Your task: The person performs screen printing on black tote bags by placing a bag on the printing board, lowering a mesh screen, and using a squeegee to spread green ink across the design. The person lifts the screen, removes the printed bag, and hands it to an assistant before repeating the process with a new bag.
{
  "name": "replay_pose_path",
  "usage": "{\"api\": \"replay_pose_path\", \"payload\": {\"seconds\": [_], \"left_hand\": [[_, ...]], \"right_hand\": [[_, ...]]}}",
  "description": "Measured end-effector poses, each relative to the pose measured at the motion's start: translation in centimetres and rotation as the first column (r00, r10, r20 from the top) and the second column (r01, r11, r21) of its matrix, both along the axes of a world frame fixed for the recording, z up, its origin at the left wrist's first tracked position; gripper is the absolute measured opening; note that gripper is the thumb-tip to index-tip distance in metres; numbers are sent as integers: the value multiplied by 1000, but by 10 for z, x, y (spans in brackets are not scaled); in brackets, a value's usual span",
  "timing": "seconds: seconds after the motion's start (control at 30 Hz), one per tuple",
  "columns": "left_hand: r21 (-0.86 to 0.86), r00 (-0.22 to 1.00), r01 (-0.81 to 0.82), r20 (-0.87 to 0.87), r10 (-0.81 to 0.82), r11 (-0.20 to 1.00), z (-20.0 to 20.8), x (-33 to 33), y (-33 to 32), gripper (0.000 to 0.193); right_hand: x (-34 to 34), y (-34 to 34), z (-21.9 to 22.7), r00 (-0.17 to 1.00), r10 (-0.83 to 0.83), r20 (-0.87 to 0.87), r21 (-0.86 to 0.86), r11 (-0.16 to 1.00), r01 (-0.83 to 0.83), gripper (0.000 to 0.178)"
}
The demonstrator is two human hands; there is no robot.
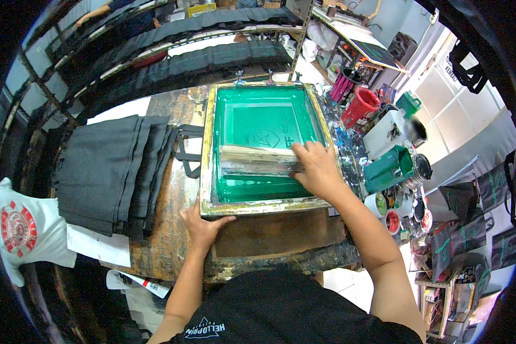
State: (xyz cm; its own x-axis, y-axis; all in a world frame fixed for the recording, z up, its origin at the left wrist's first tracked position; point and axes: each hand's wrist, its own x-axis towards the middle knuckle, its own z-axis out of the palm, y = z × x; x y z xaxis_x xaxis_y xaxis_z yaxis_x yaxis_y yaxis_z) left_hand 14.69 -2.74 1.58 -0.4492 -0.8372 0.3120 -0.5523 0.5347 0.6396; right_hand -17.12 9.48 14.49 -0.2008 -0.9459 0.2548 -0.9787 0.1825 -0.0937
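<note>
A screen-printing frame (210,143) with pale, paint-stained wooden sides and a green-inked mesh lies on the worktable. My right hand (316,171) is closed round the right end of a squeegee (258,156), whose wooden handle runs across the nearer half of the mesh. Green ink streaks lie on the near side of the squeegee, and a printed crest-like design shows beyond it. At the frame's near left corner, my left hand (203,228) rests with thumb and fingers spread apart against the wood. A stack of black fabric bags (100,172) lies left of the frame.
Clamps (270,77) stand at the frame's far edge. A red tub (361,108), a green container (389,169) and several paint pots crowd the right side. Racks of black bags (212,63) fill the back; a white printed cloth (26,229) hangs at far left.
</note>
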Motion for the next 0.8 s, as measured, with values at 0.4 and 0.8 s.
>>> {"api": "replay_pose_path", "payload": {"seconds": [0.4, 0.8], "left_hand": [[-95, 998, 59, 38, -56, 994, -21, 3, -6, 123], [-20, 995, 46, 85, -44, 999, -28, 8, -5, 109]], "right_hand": [[4, -5, -33, 998, 0, -63, 69, 998, 4, 55], [-159, -207, -67, 980, 39, -196, -30, 999, -46, 75]]}}
